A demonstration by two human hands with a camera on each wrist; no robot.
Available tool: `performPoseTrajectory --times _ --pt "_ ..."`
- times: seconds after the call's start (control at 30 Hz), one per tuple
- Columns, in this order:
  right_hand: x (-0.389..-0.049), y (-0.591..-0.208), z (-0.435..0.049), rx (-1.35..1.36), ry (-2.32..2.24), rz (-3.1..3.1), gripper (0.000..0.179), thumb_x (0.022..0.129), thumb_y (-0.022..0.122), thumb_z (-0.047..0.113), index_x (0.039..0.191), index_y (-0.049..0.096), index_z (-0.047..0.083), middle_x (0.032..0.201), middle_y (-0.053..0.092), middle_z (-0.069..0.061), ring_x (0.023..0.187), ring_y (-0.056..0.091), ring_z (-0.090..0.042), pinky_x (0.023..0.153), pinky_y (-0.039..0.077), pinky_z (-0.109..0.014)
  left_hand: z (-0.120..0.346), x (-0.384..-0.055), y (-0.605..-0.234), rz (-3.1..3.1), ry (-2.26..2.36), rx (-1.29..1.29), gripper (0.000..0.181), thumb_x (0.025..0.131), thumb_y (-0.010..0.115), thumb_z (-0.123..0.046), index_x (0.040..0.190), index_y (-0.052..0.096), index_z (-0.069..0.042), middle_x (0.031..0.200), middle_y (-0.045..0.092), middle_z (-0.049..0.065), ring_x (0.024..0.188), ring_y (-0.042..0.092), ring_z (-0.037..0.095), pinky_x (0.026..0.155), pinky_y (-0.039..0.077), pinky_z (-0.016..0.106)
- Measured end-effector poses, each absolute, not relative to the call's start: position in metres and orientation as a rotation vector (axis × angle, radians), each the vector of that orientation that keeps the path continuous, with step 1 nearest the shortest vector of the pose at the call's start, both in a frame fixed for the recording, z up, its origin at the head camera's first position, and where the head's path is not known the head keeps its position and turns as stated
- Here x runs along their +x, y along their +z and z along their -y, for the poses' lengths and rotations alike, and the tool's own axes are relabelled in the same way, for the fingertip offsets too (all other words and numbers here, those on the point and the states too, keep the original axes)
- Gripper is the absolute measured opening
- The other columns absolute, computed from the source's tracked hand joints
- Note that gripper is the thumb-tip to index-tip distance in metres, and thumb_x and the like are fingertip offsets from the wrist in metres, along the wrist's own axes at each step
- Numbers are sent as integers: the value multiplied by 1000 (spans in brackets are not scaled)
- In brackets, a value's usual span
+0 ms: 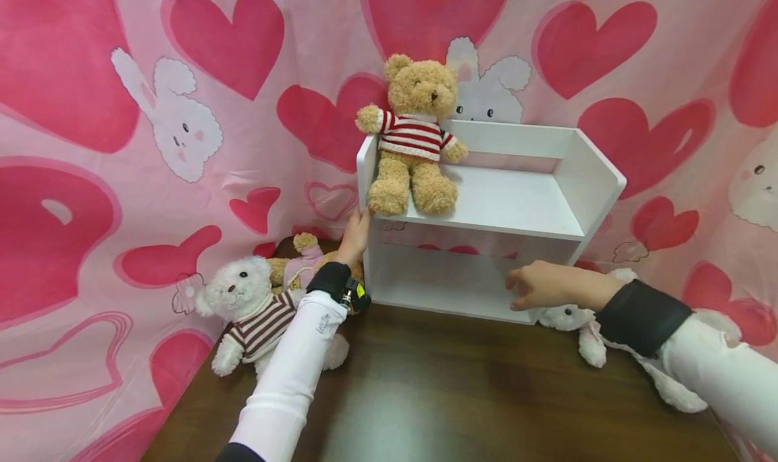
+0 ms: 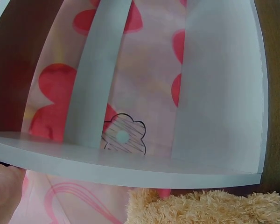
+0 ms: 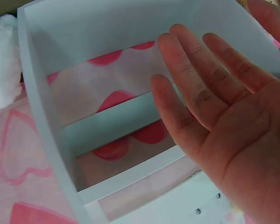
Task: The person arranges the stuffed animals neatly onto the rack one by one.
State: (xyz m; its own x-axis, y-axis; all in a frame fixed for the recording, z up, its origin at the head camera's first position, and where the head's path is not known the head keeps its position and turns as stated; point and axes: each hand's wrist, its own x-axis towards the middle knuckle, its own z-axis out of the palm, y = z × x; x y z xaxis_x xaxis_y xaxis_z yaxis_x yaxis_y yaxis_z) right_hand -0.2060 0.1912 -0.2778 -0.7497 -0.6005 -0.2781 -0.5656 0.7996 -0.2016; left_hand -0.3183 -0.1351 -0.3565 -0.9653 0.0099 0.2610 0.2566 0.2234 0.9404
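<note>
A white two-tier shelf point(image 1: 516, 195) stands on the table. On its upper tier, at the left end, a tan teddy bear point(image 1: 413, 138) in a red-and-white striped sweater sits upright. My left hand point(image 1: 355, 238) is at the outside of the shelf's left side panel, just below the bear's foot; its fingertips are partly hidden. In the left wrist view, only part of that hand point(image 2: 5, 191) shows beside the panel. My right hand point(image 1: 537, 284) hovers before the lower tier at the right with nothing in it. Its fingers point(image 3: 191, 70) look extended and spread in the right wrist view.
Left of the shelf, a white teddy bear point(image 1: 261, 327) in a brown-striped shirt leans near a tan bear in pink point(image 1: 302, 266). A white plush rabbit point(image 1: 592, 350) lies to the right, partly behind my right arm. Pink heart-patterned cloth point(image 1: 243, 144) hangs behind the brown table point(image 1: 437, 388).
</note>
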Motion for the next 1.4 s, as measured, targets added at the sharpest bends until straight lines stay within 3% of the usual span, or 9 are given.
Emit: performPoseTrajectory --times 0.37,0.47,0.6,0.7,0.83,1.0,1.13,1.4 --pt "-198 -281 -223 -877 -220 -2721 35 78 70 25 102 61 0 82 62 -1 70 55 -12 58 47 -25 134 -305 -344 2279 -1874 -242 51 101 28 -19 143 12 4 143 27 24 132 25 33 108 20 43" --pt "-194 -281 -233 -892 -244 -2757 36 78 71 25 101 61 0 85 62 -3 73 58 -15 61 50 -28 136 -319 -360 2257 -1850 -279 54 101 28 -27 144 12 1 143 29 22 132 27 31 107 22 42" --pt "-187 -282 -245 -923 -272 -2820 35 77 72 24 100 61 0 87 64 -3 77 61 -20 64 53 -32 142 -364 -397 2268 -1740 -307 61 99 30 -36 144 15 2 139 37 22 129 34 29 104 30 38" --pt "-186 -283 -254 -944 -284 -2858 35 76 72 22 100 61 0 87 64 -3 76 62 -21 64 53 -34 147 -392 -421 2274 -1750 -304 62 98 31 -41 146 13 -5 142 35 16 130 32 24 105 28 37" --pt "-186 -283 -264 -894 -290 -2904 39 75 73 22 103 59 -1 89 64 -4 76 61 -20 63 53 -35 145 -368 -404 2256 -1833 -311 61 98 30 -43 147 9 -12 147 25 10 134 23 19 109 19 36" --pt "-186 -278 -279 -789 -291 -2945 42 76 72 24 105 59 -3 89 64 -5 78 61 -23 61 52 -34 137 -326 -365 2297 -1811 -267 56 101 26 -30 145 9 0 146 23 19 135 21 28 108 19 42" --pt "-184 -273 -291 -775 -323 -2995 40 76 72 21 104 60 -3 89 64 -4 78 61 -22 60 52 -31 136 -317 -356 2318 -1840 -256 54 101 24 -26 144 8 4 146 21 22 134 20 31 108 19 42" --pt "-184 -275 -314 -717 -379 -3097 46 76 72 22 112 58 -4 99 64 -19 88 60 -37 65 51 -49 135 -313 -352 2302 -1850 -262 54 101 26 -26 144 9 2 146 23 22 134 21 31 108 20 41"
